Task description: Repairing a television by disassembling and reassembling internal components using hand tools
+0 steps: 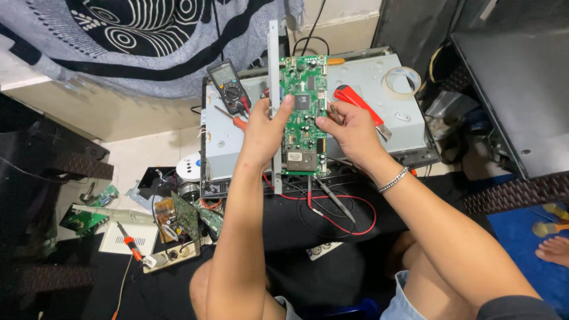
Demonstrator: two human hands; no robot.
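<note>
Both hands [308, 127] grip circuit board [303, 112], hiding its edges

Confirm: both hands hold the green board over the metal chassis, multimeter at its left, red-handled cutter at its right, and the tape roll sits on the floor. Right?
Not quite. In the head view the tape roll lies on the metal chassis, at its far right, not on the floor. The rest stands: left hand and right hand hold the green board, multimeter at its left, red-handled cutter at its right.

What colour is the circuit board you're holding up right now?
Green. The circuit board shows clearly in the head view, held between the left hand and right hand.
</note>
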